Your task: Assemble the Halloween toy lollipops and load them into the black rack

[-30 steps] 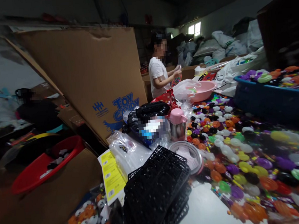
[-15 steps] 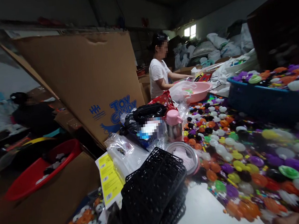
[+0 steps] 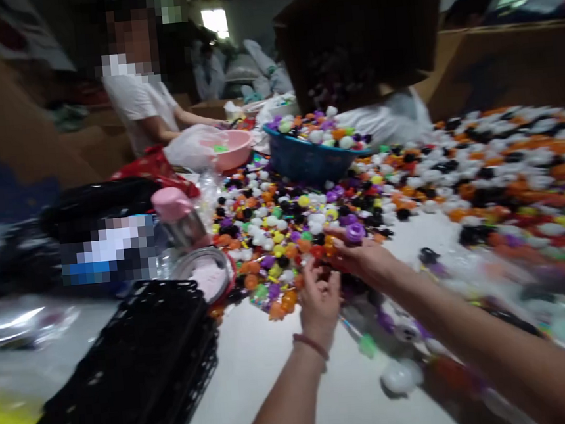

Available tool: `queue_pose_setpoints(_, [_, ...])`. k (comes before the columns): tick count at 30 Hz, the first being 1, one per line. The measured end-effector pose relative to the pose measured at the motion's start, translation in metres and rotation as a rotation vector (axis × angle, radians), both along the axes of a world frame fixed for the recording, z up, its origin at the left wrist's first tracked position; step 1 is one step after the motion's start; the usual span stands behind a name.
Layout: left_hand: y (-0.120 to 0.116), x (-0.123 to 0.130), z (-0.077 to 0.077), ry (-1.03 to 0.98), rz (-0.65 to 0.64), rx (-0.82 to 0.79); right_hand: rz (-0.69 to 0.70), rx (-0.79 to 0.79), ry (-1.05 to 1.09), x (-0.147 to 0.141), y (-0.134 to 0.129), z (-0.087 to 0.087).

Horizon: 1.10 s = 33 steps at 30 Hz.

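Note:
My left hand, with a reddish band at the wrist, is over the near edge of a pile of small colourful plastic toys. Its fingers are half curled and apart, and no toy shows clearly in them. Just beside it, my right hand reaches in from the right, its fingers closed around small toys. An orange toy shows between those fingers, and a purple toy sits at their upper side. Below the hands, a white toy and a green-ended stick lie on the white tabletop.
Black plastic trays are stacked at left, near a pink-lidded flask and a round tin. A blue tub heaped with toys stands behind the pile. More toys spread rightward. A co-worker stands by a pink basin.
The view has swung to the right. Both my hands are now in front over the toys; before, only part of one hand showed at the lower right edge.

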State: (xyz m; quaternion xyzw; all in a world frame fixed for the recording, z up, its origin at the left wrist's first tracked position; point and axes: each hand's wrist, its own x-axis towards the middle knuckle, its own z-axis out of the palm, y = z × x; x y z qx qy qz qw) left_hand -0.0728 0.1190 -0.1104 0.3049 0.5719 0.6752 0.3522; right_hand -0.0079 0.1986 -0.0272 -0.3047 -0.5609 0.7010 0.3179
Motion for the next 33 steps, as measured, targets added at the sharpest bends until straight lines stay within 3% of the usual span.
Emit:
queue_pose_setpoints(4, [0.004, -0.003, 0.000, -0.053, 0.026, 0.089, -0.042, -0.201, 0.100, 0.025, 0.009, 0.008])
queue_pose_setpoints(9, [-0.001, -0.008, 0.002, 0.028, 0.064, 0.166, -0.036, -0.293, 0.203, 0.044, -0.009, 0.012])
queue_pose_setpoints(13, [-0.009, -0.008, 0.003, 0.284, 0.019, 0.175, -0.134, -0.256, 0.230, 0.066, -0.029, 0.002])
queue_pose_setpoints(17, [-0.021, 0.007, 0.013, 0.479, -0.146, 0.222, -0.240, -0.064, 0.128, 0.082, -0.056, -0.011])
queue_pose_setpoints(24, [-0.035, 0.049, 0.045, 0.074, -0.439, 0.068, -0.245, 0.136, -0.066, 0.120, -0.084, -0.011])
queue_pose_setpoints(27, [-0.038, 0.057, 0.056, -0.138, -0.486, -0.019, -0.288, 0.186, -0.175, 0.148, -0.089, -0.003])
queue_pose_setpoints(30, [-0.040, 0.061, 0.061, -0.207, -0.535, -0.071, -0.298, 0.240, -0.325, 0.176, -0.097, 0.008])
queue_pose_setpoints(33, [-0.043, 0.069, 0.064, -0.211, -0.598, -0.085, -0.210, 0.257, -0.373, 0.199, -0.108, 0.016])
